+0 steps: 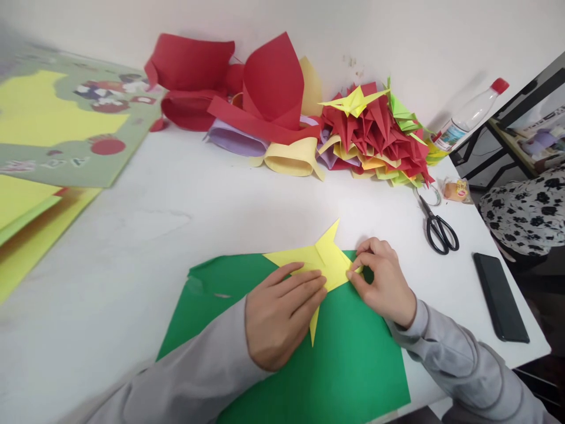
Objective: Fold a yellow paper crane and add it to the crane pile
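Observation:
A folded yellow paper star (pixel 333 259) lies over the upper part of a green paper sheet (pixel 353 353). Its points spread to the left, top, right and bottom. My left hand (pixel 286 309) rests flat across the star's lower left side, fingers stretched out and pressing on it. My right hand (pixel 382 280) pinches the star's right point between thumb and index finger. Most of that point's tip is hidden by the fingers. The green sheet's left corner is creased.
Red paper shapes (pixel 273 82) and a folded-paper pile (pixel 371 135) stand along the wall. Scissors (pixel 436 227), a black phone (pixel 501 297), a wrapped snack (pixel 457 190) and a bottle (pixel 468 118) are at right. A decorated board (pixel 128 123) lies left. A person in patterned clothing (pixel 525 206) is beyond.

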`<state>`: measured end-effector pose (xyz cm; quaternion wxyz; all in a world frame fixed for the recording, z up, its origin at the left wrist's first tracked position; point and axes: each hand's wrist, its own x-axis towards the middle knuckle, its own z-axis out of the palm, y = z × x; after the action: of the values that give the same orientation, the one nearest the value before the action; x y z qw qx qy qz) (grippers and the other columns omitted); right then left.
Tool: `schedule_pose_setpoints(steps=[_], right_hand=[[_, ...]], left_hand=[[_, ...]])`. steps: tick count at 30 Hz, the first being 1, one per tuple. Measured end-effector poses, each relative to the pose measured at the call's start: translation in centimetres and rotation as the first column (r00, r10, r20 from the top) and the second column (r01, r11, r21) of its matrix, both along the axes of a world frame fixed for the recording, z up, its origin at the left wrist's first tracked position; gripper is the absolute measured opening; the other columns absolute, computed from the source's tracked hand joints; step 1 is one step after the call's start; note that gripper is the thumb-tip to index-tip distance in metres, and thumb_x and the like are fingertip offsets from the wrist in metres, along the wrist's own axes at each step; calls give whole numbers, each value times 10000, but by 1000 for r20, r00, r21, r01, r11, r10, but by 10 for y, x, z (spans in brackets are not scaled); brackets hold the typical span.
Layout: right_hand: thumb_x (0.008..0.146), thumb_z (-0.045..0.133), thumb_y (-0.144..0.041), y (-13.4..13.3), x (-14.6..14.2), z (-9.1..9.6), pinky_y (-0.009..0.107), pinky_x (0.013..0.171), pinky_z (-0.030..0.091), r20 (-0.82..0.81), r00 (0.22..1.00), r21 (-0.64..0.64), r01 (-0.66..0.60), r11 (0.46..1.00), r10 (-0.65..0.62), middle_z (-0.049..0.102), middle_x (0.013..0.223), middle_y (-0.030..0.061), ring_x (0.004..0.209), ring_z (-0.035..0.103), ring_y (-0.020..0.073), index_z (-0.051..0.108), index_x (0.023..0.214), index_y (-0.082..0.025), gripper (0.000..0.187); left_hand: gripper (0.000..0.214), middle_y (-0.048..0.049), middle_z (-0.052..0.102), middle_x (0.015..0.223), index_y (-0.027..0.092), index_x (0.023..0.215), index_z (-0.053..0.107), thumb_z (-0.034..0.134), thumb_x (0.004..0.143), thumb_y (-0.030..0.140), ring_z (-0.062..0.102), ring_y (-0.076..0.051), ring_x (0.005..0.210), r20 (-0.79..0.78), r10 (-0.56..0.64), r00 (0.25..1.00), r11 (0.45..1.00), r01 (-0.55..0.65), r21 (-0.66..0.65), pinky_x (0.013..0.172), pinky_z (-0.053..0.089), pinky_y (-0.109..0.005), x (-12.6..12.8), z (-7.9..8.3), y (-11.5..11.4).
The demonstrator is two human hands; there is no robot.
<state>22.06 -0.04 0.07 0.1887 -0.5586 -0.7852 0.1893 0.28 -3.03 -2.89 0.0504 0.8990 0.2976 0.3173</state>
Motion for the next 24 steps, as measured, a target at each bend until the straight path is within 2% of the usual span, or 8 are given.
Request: schedule_pose_setpoints(steps=[5,10,16,24], right_hand=[[744,644,-181,1,-1,0,419,806,378,-7,1000,5,-2,1000,2,563,929,41,890,499,225,620,695,-209,61],[746,643,-183,0,-2,0,418,803,376,-1,1000,3,3,1000,-3,565,931,41,892,499,226,615,689,-206,68],[744,638,-186,0,-2,1,420,798,373,10,1000,-8,9,1000,-9,565,936,44,895,493,228,615,686,-204,66],[741,643,-183,0,-3,3,407,803,365,21,1000,-23,16,1000,-15,561,935,39,901,494,224,618,687,-200,62]], left_hand=[[265,-103,720,1041,133,998,681,456,867,82,634,-224,1057,-50,26,998,999,-23,48,1049,411,-481,2,-2,-2],[274,-125,715,1071,93,987,690,440,878,63,619,-239,1080,-133,55,990,989,-36,143,1072,401,-474,5,0,-7],[265,-183,694,1102,40,994,700,490,835,65,613,-279,1096,-176,87,981,989,-64,132,1093,388,-470,13,6,-14],[269,-174,708,1072,24,949,705,461,841,58,631,-278,1063,-214,79,974,983,-40,181,1031,473,-456,14,10,-13]])
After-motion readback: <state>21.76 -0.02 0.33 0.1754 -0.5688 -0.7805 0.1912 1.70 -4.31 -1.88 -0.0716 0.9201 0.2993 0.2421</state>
